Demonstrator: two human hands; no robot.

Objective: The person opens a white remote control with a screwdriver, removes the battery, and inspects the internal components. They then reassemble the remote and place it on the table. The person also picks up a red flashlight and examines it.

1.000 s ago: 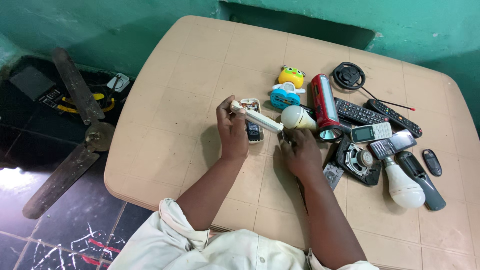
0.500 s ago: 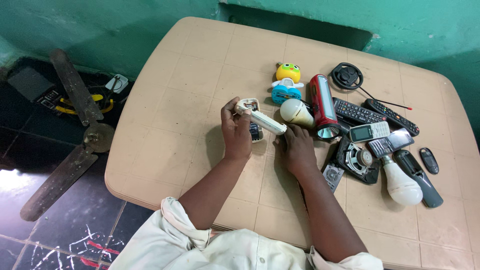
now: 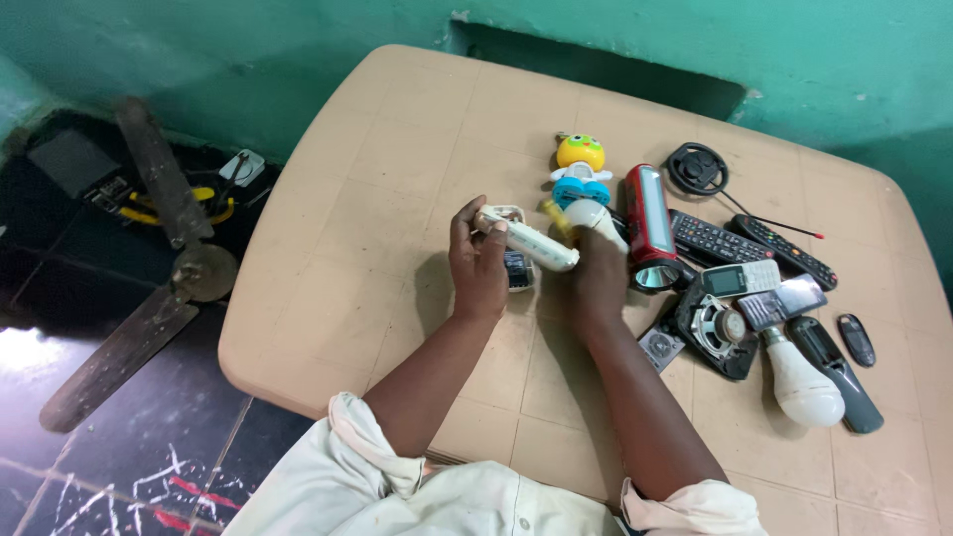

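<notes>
Head view: left hand (image 3: 478, 266) grips a white remote (image 3: 529, 241), right hand (image 3: 599, 270) clasps its far end; mid-inspection, next needs a steady twist.

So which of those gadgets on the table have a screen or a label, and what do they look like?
Grey keypad phone, right of the red torch: small rectangular screen, pale and unlit, above its keys.
Dark slab phone, just right of it: glossy rectangular screen, faint purple reflection.
Small dark module, under the left hand: pale panel on its face, too small to tell.
No packages or signs in view.
</notes>
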